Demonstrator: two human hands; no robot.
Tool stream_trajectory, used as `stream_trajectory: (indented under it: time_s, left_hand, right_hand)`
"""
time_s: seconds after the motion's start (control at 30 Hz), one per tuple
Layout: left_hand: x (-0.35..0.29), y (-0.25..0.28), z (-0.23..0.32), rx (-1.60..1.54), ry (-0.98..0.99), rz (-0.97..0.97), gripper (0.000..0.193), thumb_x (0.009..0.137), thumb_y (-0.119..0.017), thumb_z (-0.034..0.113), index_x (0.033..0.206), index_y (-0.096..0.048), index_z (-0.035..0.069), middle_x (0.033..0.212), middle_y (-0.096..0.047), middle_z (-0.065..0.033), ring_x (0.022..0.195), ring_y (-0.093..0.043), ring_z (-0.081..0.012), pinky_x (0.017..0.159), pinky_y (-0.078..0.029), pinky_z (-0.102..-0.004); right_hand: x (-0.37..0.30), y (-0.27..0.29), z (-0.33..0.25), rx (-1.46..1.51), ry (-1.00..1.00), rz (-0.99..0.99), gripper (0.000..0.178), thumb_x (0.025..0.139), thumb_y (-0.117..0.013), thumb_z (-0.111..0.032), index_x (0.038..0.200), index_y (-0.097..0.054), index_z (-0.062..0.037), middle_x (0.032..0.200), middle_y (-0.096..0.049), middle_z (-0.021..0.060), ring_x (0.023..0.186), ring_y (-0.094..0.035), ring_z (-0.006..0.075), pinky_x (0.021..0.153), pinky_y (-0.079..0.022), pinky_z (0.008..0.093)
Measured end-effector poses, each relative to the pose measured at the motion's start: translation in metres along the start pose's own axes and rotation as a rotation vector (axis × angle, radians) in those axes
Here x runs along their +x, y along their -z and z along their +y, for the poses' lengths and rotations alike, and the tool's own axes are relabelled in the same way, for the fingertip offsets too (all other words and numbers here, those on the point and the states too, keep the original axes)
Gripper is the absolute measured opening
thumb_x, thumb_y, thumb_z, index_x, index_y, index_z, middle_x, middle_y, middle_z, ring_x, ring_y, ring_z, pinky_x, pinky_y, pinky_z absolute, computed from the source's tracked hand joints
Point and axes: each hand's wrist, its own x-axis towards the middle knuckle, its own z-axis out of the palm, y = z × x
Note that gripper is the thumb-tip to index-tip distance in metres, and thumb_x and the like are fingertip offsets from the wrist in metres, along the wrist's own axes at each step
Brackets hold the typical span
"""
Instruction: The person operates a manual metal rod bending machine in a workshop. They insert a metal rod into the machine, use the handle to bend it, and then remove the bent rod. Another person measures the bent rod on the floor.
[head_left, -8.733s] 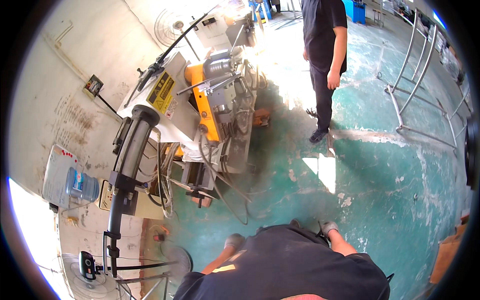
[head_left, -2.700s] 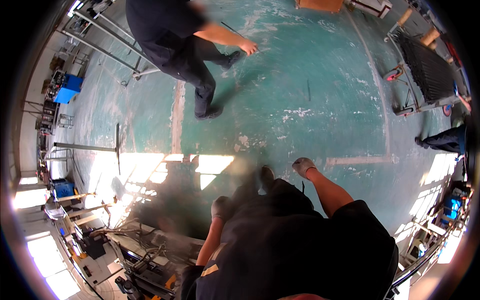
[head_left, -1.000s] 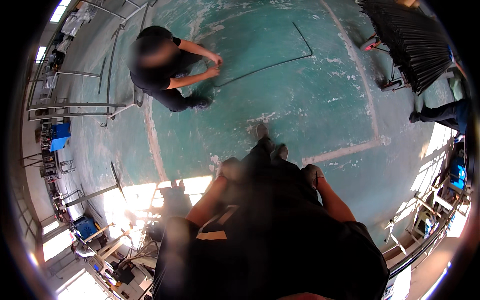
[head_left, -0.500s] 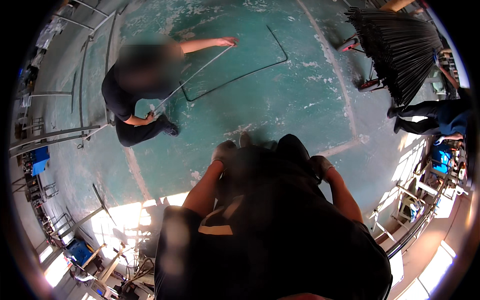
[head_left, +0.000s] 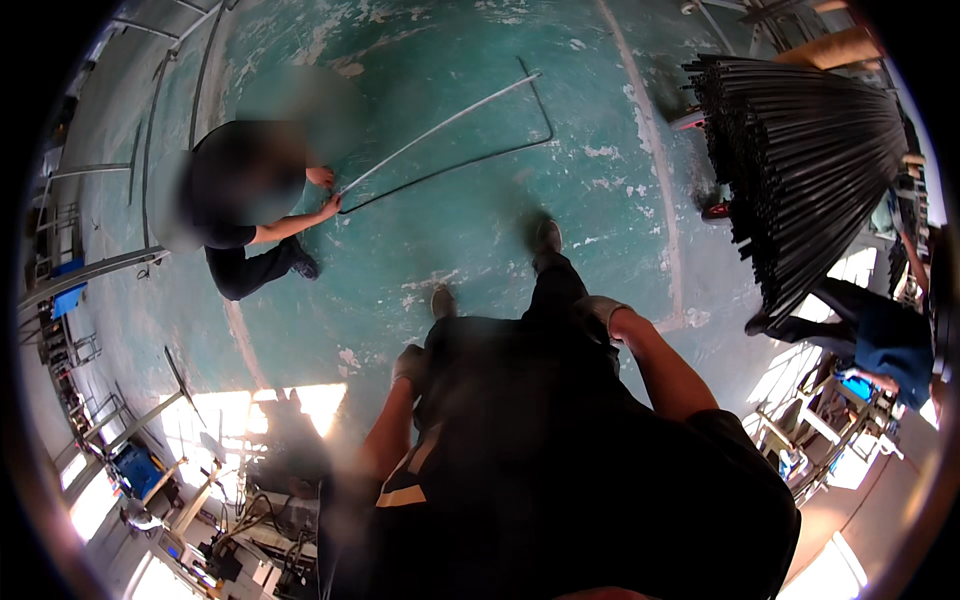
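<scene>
My left hand (head_left: 408, 368), in a pale glove, hangs by my left thigh. My right hand (head_left: 602, 312), also gloved, is against my right thigh. Dark clothing and the angle hide most of the fingers of both, and no held thing shows. Ahead on the green floor (head_left: 470, 240) lies a dark bent metal rod (head_left: 450, 172). A straight, lighter metal rod (head_left: 440, 128) reaches across its open side, far end near the bent rod's far arm. At its near end are the hands (head_left: 328, 195) of a co-worker (head_left: 245, 185) bending low at the left.
A large bundle of black tubes (head_left: 790, 150) rests on a wheeled support at the right, with another person (head_left: 885, 340) beside it. Metal frames (head_left: 100, 275) stand along the left. Equipment and cables (head_left: 260, 530) are at the lower left. My shoes (head_left: 547, 236) are mid-stride on the floor.
The co-worker has lowered the straight rod toward the bent one, bringing both hands to its near end. My right leg has stepped forward, and the tube bundle appears nearer.
</scene>
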Motion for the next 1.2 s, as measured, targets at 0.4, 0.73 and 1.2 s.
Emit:
stream_trajectory:
  time_s: [0.4,0.73,1.2]
  left_hand:
    - [-0.118,-0.066,0.091,0.126,-0.461,-0.138,0.018,0.098,-0.067,0.021,0.093,-0.079,0.008,0.094,-0.078,-0.0166,0.088,-0.077,-0.0383,0.077,-0.064,-0.0489]
    - [0.096,-0.08,0.168,-0.342,-0.175,-0.085,0.021,0.099,-0.074,0.015,0.118,-0.078,0.006,0.107,-0.08,-0.0189,0.1,-0.08,-0.0336,0.086,-0.062,-0.0406]
    - [0.427,-0.169,0.296,0.204,-0.525,0.008,0.026,0.102,-0.064,0.023,0.123,-0.073,0.011,0.118,-0.076,-0.017,0.111,-0.073,-0.0422,0.096,-0.059,-0.0509]
  right_hand:
    - [0.04,0.135,-0.004,-0.082,-0.096,0.19,0.041,0.099,-0.07,-0.042,0.118,-0.08,-0.0069,0.119,-0.079,0.0217,0.118,-0.073,0.0406,0.102,-0.056,0.049]
    - [0.333,0.183,0.14,0.066,-0.248,0.477,0.037,0.098,-0.071,-0.042,0.117,-0.081,-0.0113,0.124,-0.079,0.0177,0.12,-0.073,0.0389,0.103,-0.058,0.0468]
    - [0.671,0.231,0.221,-0.57,0.251,0.667,0.073,0.095,-0.079,-0.028,0.158,-0.052,-0.0046,0.166,-0.053,0.0163,0.153,-0.047,0.038,0.127,-0.04,0.0489]
